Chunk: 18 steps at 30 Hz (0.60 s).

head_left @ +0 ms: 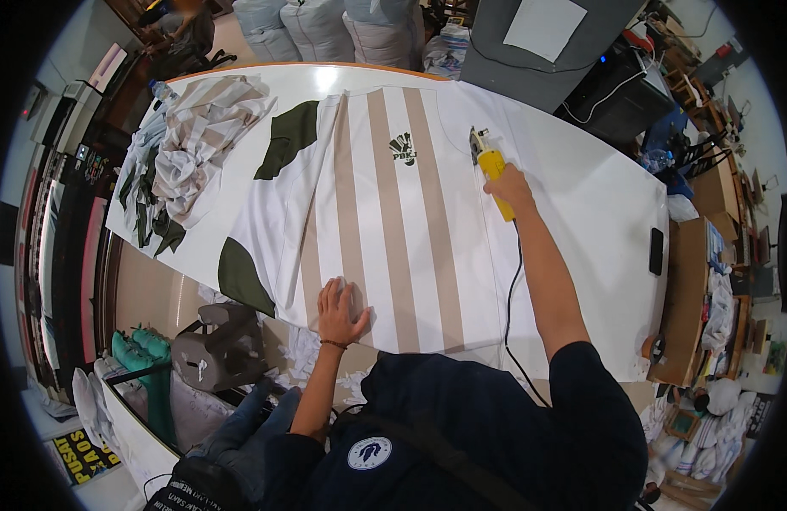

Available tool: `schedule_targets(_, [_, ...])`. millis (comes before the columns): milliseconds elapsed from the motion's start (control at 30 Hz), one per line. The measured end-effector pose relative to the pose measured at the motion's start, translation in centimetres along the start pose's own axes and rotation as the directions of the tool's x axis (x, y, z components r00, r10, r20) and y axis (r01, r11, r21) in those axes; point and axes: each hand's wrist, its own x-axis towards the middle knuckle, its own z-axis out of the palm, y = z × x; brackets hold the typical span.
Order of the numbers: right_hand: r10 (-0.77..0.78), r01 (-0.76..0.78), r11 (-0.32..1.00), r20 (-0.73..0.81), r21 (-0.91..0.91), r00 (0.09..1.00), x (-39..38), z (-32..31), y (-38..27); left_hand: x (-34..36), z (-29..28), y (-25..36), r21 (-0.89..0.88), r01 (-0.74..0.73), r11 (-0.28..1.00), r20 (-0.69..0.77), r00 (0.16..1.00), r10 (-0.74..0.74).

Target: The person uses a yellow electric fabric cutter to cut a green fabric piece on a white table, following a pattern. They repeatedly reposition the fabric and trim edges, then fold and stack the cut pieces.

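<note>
A white fabric panel with beige stripes (397, 230) and a small dark print near its top lies spread on the table. My left hand (341, 312) rests flat on its lower left part, fingers spread. My right hand (509, 189) is wrapped round the yellow body of an electric fabric cutter (496, 165). The cutter's metal head sits at the panel's upper right, beside a curved outline. From its rear end a black cord (514, 285) runs down toward my body. Left of the panel are folded white pieces with dark green parts (246, 277).
A crumpled fabric heap (202, 145) lies on the white table's (594, 243) far left, and a black phone (657, 251) near its right edge. Large stuffed sacks (321, 32) and a grey cabinet (530, 64) stand behind. Another person's legs (249, 430) show at lower left.
</note>
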Motion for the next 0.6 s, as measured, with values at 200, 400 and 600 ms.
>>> schedule_targets(200, [-0.081, 0.082, 0.997, 0.027, -0.016, 0.996, 3.3, -1.3, 1.0, 0.2, -0.6, 0.4, 0.038, 0.034, 0.999, 0.121, 0.992, -0.038])
schedule_targets(400, [-0.161, 0.134, 0.963, 0.097, 0.234, 0.982, -0.5, -0.5, 8.6, -1.0, -3.3, -0.5, -0.060, 0.056, 0.997, 0.244, 0.969, -0.040])
schedule_targets(600, [-0.065, 0.056, 0.977, 0.034, 0.206, 0.997, -13.3, 1.1, 17.0, -6.1, -6.4, -6.0, 0.184, 0.031, 0.982, 0.379, 0.920, -0.100])
